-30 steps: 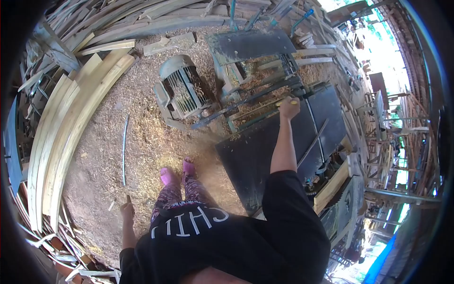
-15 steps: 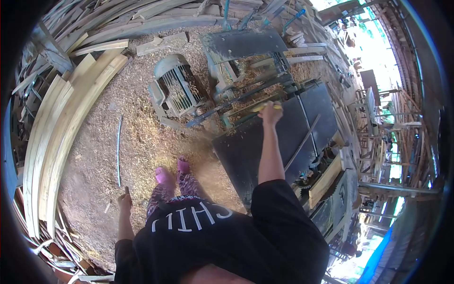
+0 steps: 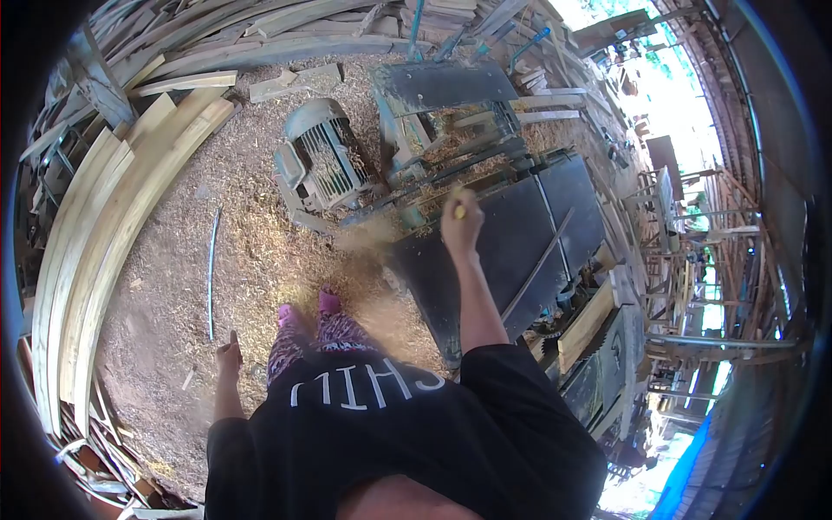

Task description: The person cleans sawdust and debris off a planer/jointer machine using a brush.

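Note:
My right hand [image 3: 462, 227] is closed on a small yellow tool [image 3: 460, 211], mostly hidden by the fingers. It is over the near left part of the dark metal machine table [image 3: 511, 251], close to the slot where the belts run. A haze of dust and shavings hangs in the air just left of it. Low on the left, my left hand [image 3: 228, 356] hangs over the shavings-covered floor with one finger stretched out and nothing in it. A thin blue-grey rod [image 3: 212, 273] lies on the floor just beyond.
An electric motor [image 3: 329, 156] with shavings on it stands left of the machine. Long planks [image 3: 130, 251] are stacked on the left, and more boards pile up at the back. A toothed circular saw blade [image 3: 596, 345] is at the right, beside a wooden board [image 3: 585, 329].
My right hand has moved left along the machine table with the yellow tool, and dust has spread to its left. My left hand has barely moved.

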`<state>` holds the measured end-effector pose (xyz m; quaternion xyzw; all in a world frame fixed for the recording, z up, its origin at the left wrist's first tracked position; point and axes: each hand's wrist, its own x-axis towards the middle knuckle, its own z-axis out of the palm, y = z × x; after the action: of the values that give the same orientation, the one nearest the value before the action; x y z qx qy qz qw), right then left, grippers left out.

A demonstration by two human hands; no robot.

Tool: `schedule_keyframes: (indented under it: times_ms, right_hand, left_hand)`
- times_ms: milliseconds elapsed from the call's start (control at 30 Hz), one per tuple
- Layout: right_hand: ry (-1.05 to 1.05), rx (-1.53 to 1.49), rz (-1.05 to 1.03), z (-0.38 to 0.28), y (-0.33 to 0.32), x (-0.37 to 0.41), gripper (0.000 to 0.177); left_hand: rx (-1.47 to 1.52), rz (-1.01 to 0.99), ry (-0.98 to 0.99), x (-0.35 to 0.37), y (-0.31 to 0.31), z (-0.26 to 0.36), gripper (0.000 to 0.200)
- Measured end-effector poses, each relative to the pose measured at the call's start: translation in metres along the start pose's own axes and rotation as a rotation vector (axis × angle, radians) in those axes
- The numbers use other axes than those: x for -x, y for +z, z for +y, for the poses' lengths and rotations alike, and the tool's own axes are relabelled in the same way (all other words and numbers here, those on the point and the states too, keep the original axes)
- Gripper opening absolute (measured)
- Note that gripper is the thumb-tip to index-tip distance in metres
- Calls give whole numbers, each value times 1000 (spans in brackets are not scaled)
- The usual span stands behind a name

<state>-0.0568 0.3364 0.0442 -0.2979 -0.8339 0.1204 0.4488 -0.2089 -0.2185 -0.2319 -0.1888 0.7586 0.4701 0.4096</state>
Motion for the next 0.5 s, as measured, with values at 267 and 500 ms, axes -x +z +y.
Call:
schedule_keyframes:
  times_ms: [267, 500]
  right_hand:
    - [38, 28, -199, -2, -40, -43, 8]
    - [160, 332, -598, -52, -29, 52, 7]
  left_hand:
    - [135, 28, -6, -1, -17, -26, 24]
    - [159, -25, -33, -3, -43, -65, 29]
